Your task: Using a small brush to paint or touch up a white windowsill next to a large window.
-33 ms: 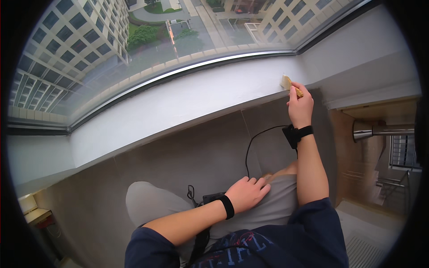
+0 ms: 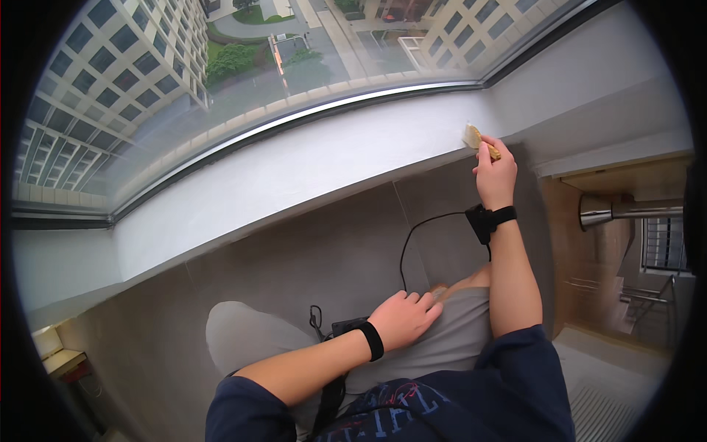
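Note:
In my right hand is a small brush with pale bristles and a yellowish handle, gripped between thumb and fingers. Its bristles meet the white windowsill close to the sill's right end. My left hand rests on my grey-trousered right thigh, fingers loosely spread and holding nothing. Black straps circle both wrists, and a small black device sits on the right one.
A black cable loops from the right wrist device toward my lap. Beyond the sill is a window with buildings and a street below. Grey tiled wall or floor lies under the sill. At the right is a metal leg by a wooden surface.

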### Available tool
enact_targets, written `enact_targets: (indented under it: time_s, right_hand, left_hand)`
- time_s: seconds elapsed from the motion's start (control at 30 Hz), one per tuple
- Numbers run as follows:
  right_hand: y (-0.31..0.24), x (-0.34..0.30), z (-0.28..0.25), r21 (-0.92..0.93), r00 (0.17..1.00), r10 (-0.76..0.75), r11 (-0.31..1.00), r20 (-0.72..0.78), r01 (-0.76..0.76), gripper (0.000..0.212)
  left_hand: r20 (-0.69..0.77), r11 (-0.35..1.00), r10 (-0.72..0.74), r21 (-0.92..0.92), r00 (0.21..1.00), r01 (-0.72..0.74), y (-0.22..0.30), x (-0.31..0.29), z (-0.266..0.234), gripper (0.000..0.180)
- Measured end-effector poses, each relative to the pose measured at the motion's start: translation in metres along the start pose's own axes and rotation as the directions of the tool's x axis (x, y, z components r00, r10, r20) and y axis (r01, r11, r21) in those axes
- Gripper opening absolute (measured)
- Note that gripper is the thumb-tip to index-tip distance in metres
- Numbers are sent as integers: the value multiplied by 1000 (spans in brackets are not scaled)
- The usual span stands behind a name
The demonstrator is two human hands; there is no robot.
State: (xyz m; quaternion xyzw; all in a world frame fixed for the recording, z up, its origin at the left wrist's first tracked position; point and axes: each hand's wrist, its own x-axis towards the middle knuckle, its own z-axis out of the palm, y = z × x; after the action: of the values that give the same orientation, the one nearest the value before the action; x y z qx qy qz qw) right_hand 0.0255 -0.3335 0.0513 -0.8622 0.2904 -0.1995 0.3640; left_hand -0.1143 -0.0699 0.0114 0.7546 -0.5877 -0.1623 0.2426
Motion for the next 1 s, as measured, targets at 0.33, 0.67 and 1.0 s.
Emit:
enact_targets:
  time_s: [0.33,0.67,1.0]
  right_hand:
    - [-26,-40,-12,416,877,-93,900,472,-129,24]
    - [-26,-37,-13,363,894,-146,932,423,-19,25]
    - [-51,-58,19,345,875,-189,938,445,27,25]
  left_hand:
    - [44,997,76,-13,996,-76,7,18,16,34]
    - [19,998,25,49,999,-26,15,16,17,33]
    - [-12,992,-81,97,997,81,29,-3,5,28]
